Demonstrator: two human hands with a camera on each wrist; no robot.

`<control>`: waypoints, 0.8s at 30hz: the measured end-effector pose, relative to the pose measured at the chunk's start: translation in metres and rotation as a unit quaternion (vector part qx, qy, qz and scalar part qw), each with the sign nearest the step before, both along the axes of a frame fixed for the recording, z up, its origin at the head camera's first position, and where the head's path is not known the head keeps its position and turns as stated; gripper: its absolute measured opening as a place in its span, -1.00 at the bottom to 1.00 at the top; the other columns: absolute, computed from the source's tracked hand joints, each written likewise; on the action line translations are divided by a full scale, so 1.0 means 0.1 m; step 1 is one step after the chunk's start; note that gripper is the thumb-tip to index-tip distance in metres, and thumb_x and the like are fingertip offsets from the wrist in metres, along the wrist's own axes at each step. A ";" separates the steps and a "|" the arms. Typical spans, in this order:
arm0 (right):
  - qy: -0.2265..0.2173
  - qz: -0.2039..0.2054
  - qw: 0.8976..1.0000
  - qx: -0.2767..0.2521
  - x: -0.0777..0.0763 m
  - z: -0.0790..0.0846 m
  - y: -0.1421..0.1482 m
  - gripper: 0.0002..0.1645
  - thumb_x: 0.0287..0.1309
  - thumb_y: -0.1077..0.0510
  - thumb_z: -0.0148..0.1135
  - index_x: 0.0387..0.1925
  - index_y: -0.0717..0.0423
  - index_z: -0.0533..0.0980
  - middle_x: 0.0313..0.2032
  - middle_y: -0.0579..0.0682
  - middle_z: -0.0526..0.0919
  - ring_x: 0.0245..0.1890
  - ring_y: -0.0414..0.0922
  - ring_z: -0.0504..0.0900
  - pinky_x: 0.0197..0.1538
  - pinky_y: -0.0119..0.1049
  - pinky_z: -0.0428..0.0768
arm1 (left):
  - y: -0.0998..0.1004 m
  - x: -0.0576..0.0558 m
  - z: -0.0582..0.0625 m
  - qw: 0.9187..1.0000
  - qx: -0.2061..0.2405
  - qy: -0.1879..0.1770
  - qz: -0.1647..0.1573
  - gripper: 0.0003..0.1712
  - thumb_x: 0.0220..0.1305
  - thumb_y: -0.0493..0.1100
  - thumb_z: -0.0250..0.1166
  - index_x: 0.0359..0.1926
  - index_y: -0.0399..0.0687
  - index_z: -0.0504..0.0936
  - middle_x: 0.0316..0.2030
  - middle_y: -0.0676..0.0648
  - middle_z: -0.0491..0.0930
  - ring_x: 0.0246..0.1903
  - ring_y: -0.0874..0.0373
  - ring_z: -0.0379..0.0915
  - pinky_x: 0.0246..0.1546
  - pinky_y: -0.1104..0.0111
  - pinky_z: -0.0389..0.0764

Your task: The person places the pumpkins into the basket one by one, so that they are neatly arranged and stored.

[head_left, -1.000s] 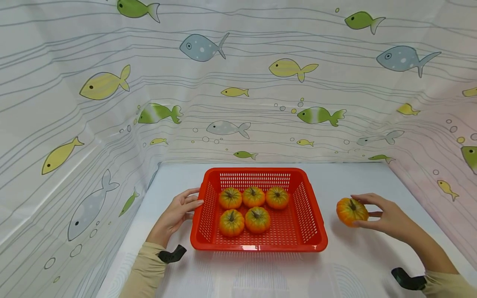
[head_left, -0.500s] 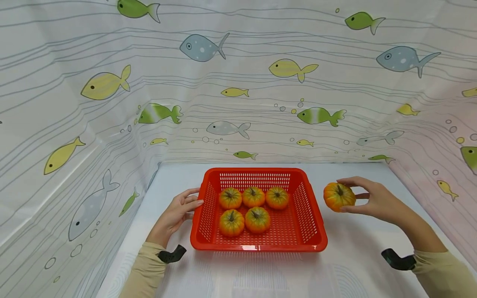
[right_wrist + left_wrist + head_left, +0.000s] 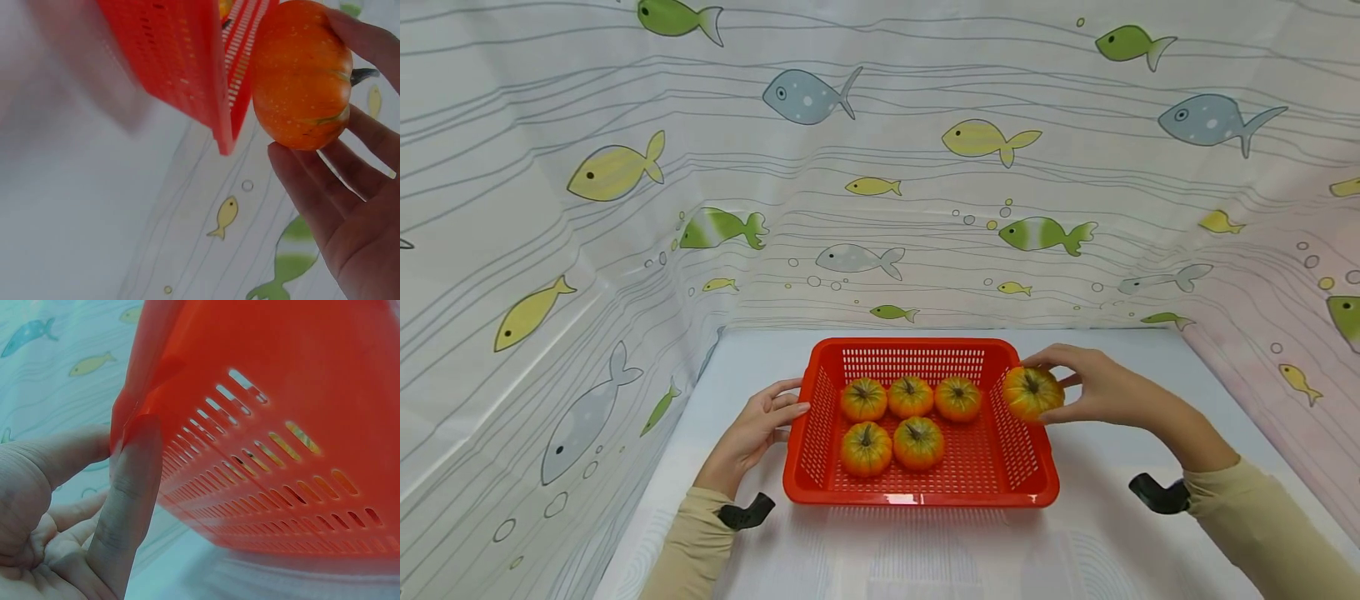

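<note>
A red plastic basket point(image 3: 921, 499) with slotted walls stands on the white table. Several small orange pumpkins point(image 3: 866, 449) with green-brown stems lie in its left and middle part. My left hand point(image 3: 758, 427) pinches the basket's left rim; in the left wrist view the thumb and a finger are on either side of the red edge point(image 3: 128, 406). With the fingertips and thumb, my right hand point(image 3: 1101, 387) holds another small pumpkin point(image 3: 1032, 393) over the basket's right rim. The right wrist view shows that pumpkin point(image 3: 303, 78) beside the basket wall, its stem towards the palm.
White sheeting point(image 3: 917, 192) printed with fish and wavy lines surrounds the table point(image 3: 760, 358) at the back and sides. The basket's right and front-right floor point(image 3: 973, 467) shows bare red mesh. A black band piece point(image 3: 1159, 493) juts from the right wrist.
My right hand has carried the pumpkin leftwards and slightly up, from the table's right side to above the basket's right rim. The left hand, the basket and the pumpkins inside stay put.
</note>
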State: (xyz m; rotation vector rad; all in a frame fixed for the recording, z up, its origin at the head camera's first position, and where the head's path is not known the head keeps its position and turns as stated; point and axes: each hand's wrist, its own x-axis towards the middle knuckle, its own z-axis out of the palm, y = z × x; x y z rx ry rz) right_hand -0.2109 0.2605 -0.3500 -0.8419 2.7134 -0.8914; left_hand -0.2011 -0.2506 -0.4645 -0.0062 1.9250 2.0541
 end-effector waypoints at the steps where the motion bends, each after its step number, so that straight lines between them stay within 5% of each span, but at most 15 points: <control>1: -0.012 0.006 1.000 0.003 -0.01 0.01 -0.04 -0.18 -0.07 -0.08 0.67 0.23 0.03 0.54 0.10 -0.05 0.66 0.15 0.02 0.59 -0.01 -0.11 0.78 | 0.00 0.00 0.00 1.000 0.000 0.000 0.000 -0.28 0.48 -0.23 0.26 0.53 -0.20 0.17 -0.21 0.10 0.70 -0.26 0.23 0.74 -0.34 0.37 0.77; 6: -0.054 0.041 0.997 0.030 -0.06 0.05 -0.24 -0.20 -0.04 -0.05 0.65 0.24 0.04 0.56 0.09 -0.02 0.63 0.13 0.01 0.60 0.00 -0.14 0.78 | 0.00 0.00 0.01 1.000 0.000 -0.003 0.000 -0.28 0.48 -0.24 0.26 0.53 -0.20 0.17 -0.21 0.10 0.71 -0.27 0.24 0.74 -0.35 0.37 0.76; 12: -0.037 0.089 0.992 0.084 -0.10 0.04 -0.46 -0.24 -0.03 -0.09 0.63 0.23 -0.02 0.59 0.13 -0.03 0.63 0.10 -0.05 0.59 0.01 -0.18 0.75 | 0.00 0.00 0.01 1.000 -0.003 -0.001 -0.001 -0.27 0.48 -0.23 0.26 0.53 -0.20 0.17 -0.21 0.10 0.70 -0.27 0.24 0.73 -0.36 0.38 0.76; 24: -0.067 0.125 0.977 0.157 -0.17 -0.04 -0.85 -0.21 -0.04 -0.02 0.62 0.27 0.01 0.56 0.23 -0.01 0.63 0.28 0.05 0.54 0.25 0.07 0.65 | 0.00 0.01 0.02 1.000 -0.003 -0.003 0.001 -0.27 0.47 -0.23 0.27 0.53 -0.20 0.17 -0.21 0.10 0.70 -0.27 0.24 0.73 -0.35 0.38 0.76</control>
